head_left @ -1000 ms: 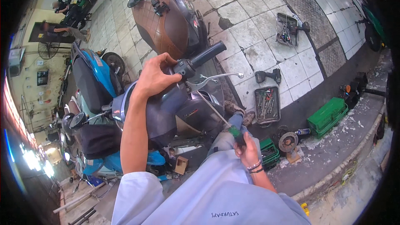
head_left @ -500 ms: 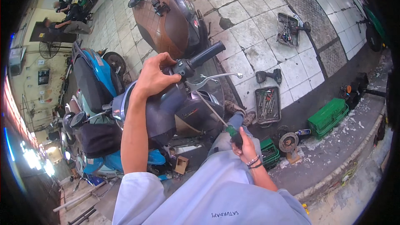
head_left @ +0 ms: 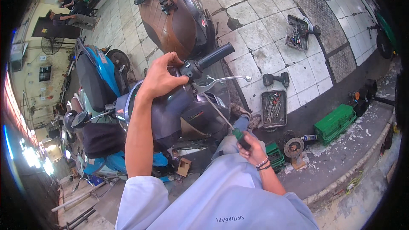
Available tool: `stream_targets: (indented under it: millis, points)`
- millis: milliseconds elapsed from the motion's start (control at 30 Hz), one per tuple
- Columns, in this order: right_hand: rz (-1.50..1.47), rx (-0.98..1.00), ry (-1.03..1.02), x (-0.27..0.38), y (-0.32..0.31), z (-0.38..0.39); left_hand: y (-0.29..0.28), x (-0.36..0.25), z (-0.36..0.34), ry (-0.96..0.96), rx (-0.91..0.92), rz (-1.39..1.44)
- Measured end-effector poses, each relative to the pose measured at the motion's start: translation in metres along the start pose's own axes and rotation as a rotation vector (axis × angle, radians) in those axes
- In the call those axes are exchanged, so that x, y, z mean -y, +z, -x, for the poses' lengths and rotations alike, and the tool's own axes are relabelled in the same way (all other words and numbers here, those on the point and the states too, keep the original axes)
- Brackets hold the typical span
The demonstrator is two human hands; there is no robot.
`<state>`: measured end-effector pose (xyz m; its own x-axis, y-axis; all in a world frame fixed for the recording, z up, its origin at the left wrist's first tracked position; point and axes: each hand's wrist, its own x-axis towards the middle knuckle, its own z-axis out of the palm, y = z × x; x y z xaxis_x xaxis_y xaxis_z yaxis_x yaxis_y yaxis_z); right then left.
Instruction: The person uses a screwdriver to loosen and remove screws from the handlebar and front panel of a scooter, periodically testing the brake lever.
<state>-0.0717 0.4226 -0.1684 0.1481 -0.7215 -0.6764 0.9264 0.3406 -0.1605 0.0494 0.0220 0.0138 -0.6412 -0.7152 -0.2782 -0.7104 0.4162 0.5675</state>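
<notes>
My left hand grips the switch housing of a dark scooter's handlebar, thumb and fingers on either side of it. The black rubber grip sticks out beyond, with a silver brake lever below. My right hand holds a screwdriver by its green-and-black handle; its long shaft runs up-left to beneath the lever mount, where I cannot make out the tip's contact. The dark scooter body lies under my left forearm.
A brown-seated scooter stands ahead, blue scooters at left. On the right lie tool trays, a cordless tool, green toolboxes and a metal disc along a raised edge. Two people are at the upper left, near motorcycles.
My right hand has turned slightly on the screwdriver handle. My left hand keeps its hold. The view has shifted a little, and the seated person at upper left has changed posture.
</notes>
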Motion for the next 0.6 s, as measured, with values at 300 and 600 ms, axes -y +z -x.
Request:
stream_targets:
  millis: [300, 600]
  points:
    - [-0.164, 0.104, 0.132, -0.019, -0.019, -0.012, 0.000, -0.002, -0.001, 0.005, 0.011, 0.026]
    - [-0.110, 0.128, 0.198, -0.035, -0.033, -0.015, 0.000, -0.001, -0.001, 0.000, 0.011, 0.039]
